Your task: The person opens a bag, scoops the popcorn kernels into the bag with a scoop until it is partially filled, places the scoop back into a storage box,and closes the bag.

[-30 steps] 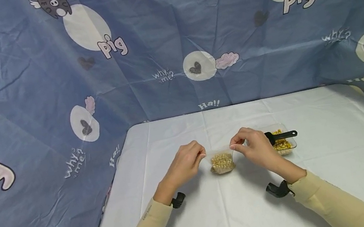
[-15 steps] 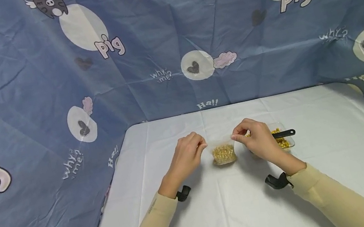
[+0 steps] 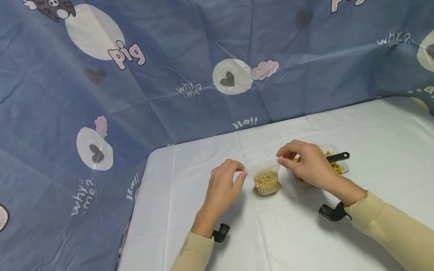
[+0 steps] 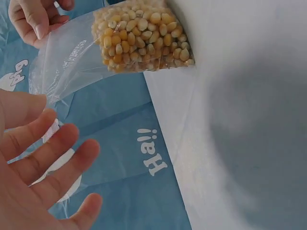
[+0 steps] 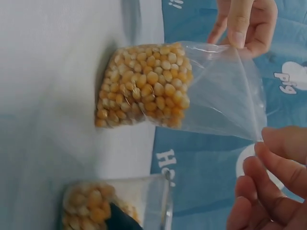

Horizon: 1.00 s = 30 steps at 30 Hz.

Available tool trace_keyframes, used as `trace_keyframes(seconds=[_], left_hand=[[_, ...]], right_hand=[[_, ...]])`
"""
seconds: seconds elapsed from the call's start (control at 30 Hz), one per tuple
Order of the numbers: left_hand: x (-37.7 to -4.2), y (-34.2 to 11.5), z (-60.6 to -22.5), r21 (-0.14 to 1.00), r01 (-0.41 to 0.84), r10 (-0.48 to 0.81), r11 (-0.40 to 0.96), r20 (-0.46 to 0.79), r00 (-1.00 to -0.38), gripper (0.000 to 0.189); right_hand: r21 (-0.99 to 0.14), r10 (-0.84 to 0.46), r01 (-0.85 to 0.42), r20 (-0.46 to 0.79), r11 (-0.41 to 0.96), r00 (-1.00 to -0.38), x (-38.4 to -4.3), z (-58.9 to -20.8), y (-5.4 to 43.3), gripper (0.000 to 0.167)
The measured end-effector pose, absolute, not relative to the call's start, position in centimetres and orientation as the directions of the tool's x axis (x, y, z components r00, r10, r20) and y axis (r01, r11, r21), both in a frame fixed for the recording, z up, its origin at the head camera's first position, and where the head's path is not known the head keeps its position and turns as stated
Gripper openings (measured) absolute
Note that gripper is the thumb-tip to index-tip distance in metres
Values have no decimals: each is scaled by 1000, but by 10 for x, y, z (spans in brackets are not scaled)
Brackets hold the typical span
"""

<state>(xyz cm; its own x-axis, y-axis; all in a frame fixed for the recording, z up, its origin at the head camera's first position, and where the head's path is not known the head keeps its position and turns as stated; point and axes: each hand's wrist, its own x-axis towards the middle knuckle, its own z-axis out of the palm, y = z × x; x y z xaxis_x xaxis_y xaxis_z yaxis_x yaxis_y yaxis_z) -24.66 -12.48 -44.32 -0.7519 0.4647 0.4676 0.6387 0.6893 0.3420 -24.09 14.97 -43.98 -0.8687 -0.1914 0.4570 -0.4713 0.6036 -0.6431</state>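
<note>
A clear zip bag with corn kernels in its lower part stands near the middle of the white table. My left hand holds its top left corner between thumb and forefinger; the other fingers are spread in the left wrist view. At the opposite top corner my right hand pinches the plastic between thumb and forefinger, the remaining fingers curled in. Between the hands the bag's top, with its zip strip, is stretched out flat.
Behind my right hand is a clear box of corn kernels, partly hidden in the head view. A black scoop lies in it, handle pointing right. A blue printed cloth hangs behind and left of the table.
Both hands have carried the bag a little away from me and slightly to the right. The left thumb and forefinger now show a wider gap behind their tips. Box and scoop stay put.
</note>
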Motion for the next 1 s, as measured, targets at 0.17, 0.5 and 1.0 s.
trace_keyframes(seconds=[0.17,0.5,1.0], left_hand=[[-238,-129,-443,353,624,453,697,458,-765,19],[-217,-134,-436,335,622,428,707,498,-754,30],[-195,-141,-425,313,600,390,737,528,-754,45]], right_hand=[[-568,-202,-515,522,642,-828,-229,-434,154,11],[-464,-221,-552,592,693,-775,-204,-429,161,14],[-308,-265,-612,697,729,-666,-182,-422,194,29]])
